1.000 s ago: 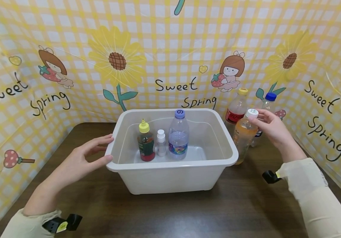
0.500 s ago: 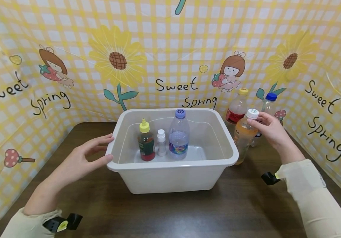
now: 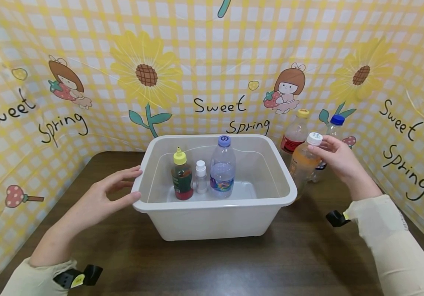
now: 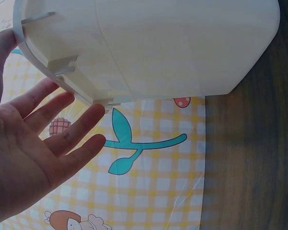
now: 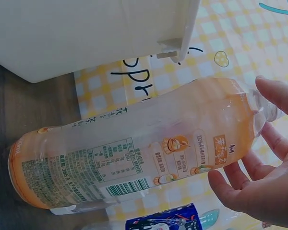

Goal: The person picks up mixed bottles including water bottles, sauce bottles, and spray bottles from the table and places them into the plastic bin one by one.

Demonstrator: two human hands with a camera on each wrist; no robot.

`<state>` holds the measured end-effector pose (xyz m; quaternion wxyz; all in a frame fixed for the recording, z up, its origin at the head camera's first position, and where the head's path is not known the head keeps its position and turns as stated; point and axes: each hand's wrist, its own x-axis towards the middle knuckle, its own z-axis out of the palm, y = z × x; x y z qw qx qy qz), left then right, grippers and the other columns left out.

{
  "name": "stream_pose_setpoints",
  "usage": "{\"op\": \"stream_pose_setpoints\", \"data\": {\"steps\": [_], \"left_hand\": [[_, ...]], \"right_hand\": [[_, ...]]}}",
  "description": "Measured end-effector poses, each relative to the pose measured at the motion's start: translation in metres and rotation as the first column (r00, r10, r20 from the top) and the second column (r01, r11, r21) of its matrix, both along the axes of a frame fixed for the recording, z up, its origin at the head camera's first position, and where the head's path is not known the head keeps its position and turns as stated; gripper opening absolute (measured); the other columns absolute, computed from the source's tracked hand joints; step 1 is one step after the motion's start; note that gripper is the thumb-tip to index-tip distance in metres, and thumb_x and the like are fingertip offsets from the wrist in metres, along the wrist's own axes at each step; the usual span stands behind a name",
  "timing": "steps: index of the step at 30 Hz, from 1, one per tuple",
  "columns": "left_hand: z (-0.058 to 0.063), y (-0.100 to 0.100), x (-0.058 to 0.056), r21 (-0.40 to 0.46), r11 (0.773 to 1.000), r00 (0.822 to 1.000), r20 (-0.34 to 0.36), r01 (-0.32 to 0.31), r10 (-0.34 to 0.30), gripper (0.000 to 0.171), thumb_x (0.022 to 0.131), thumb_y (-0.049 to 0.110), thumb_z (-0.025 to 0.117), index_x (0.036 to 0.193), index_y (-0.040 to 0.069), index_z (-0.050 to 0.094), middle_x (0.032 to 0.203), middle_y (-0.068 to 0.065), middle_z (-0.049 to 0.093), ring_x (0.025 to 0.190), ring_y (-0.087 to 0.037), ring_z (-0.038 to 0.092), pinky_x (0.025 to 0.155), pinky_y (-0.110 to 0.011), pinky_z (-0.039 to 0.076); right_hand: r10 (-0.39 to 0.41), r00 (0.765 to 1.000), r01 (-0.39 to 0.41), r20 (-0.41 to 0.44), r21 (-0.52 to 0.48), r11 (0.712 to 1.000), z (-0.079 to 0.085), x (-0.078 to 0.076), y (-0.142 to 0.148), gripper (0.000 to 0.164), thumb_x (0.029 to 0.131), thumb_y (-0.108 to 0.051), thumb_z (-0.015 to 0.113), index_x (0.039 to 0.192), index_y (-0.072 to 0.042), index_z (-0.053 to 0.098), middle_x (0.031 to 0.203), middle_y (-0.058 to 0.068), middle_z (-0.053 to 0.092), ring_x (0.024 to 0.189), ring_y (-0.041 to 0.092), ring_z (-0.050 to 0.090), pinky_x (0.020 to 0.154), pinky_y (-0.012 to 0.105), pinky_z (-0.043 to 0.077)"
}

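Observation:
My right hand [image 3: 339, 161] pinches the neck of a clear plastic bottle [image 5: 134, 153] with an orange label and white cap, just right of the white plastic tub [image 3: 215, 222]. In the head view the tub's rim hides the lower part of this bottle. On the tub's left end, my left hand [image 3: 102, 197] touches the rim with its thumb and fingertips, the fingers loosely extended. Inside the tub stand a yellow-capped squeeze bottle [image 3: 182, 181], a small white-capped bottle [image 3: 201, 181] and a purple-capped water bottle [image 3: 222, 172].
Behind the orange-labelled bottle stand a yellow-capped bottle with a red label [image 3: 291, 137] and a blue-capped bottle [image 3: 333, 130]. A brown table [image 3: 212, 267] carries everything. Yellow checked cloth [image 3: 212, 53] surrounds the back and sides.
The orange-labelled bottle has risen slightly in my right hand, its cap a little higher than before. My left hand and the tub stay in place.

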<state>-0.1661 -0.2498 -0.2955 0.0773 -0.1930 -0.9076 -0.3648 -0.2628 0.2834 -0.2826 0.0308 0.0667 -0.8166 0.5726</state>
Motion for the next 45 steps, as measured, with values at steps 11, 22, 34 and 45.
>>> {"op": "stream_pose_setpoints", "data": {"steps": [11, 22, 34, 45], "left_hand": [[-0.001, 0.000, 0.000, 0.008, 1.000, 1.000, 0.008, 0.002, -0.002, 0.048, 0.088, 0.025, 0.065, 0.134, 0.022, 0.050, 0.146, -0.005, 0.042, 0.102, 0.021, 0.047, 0.075, -0.015, 0.048], [-0.001, 0.000, 0.000, 0.010, 1.000, 1.000, 0.006, 0.006, -0.006, 0.048, 0.088, 0.025, 0.065, 0.134, 0.022, 0.050, 0.146, -0.006, 0.042, 0.102, 0.020, 0.048, 0.074, -0.015, 0.048], [-0.001, 0.000, -0.001, 0.005, 1.000, 1.000, 0.006, 0.003, -0.003, 0.048, 0.088, 0.026, 0.065, 0.134, 0.022, 0.050, 0.146, -0.006, 0.043, 0.101, 0.020, 0.048, 0.075, -0.015, 0.048], [-0.002, -0.001, -0.001, 0.014, 1.000, 1.000, 0.008, 0.000, 0.000, 0.047, 0.088, 0.025, 0.065, 0.133, 0.023, 0.050, 0.147, -0.003, 0.042, 0.102, 0.020, 0.048, 0.075, -0.016, 0.048]], "right_hand": [[-0.029, 0.999, 0.031, -0.017, 0.089, 0.996, 0.013, 0.000, 0.001, 0.019, 0.093, -0.031, 0.056, 0.110, -0.035, 0.049, 0.104, -0.025, 0.049, 0.100, -0.008, 0.047, 0.108, 0.049, 0.031], [0.019, 0.997, -0.024, -0.072, -0.067, 0.997, 0.024, 0.004, 0.002, 0.018, 0.090, -0.017, 0.061, 0.104, -0.027, 0.056, 0.097, -0.021, 0.059, 0.093, -0.004, 0.053, 0.076, 0.009, 0.042], [0.020, 0.994, -0.023, -0.111, -0.025, 0.999, 0.037, 0.005, 0.002, 0.016, 0.091, -0.016, 0.060, 0.104, -0.026, 0.056, 0.096, -0.021, 0.060, 0.093, -0.005, 0.053, 0.077, 0.010, 0.040], [0.043, 0.992, -0.063, -0.115, -0.171, 0.983, 0.049, 0.007, 0.000, 0.017, 0.090, -0.012, 0.061, 0.103, -0.021, 0.058, 0.096, -0.016, 0.063, 0.088, -0.003, 0.056, 0.076, 0.010, 0.041]]}}
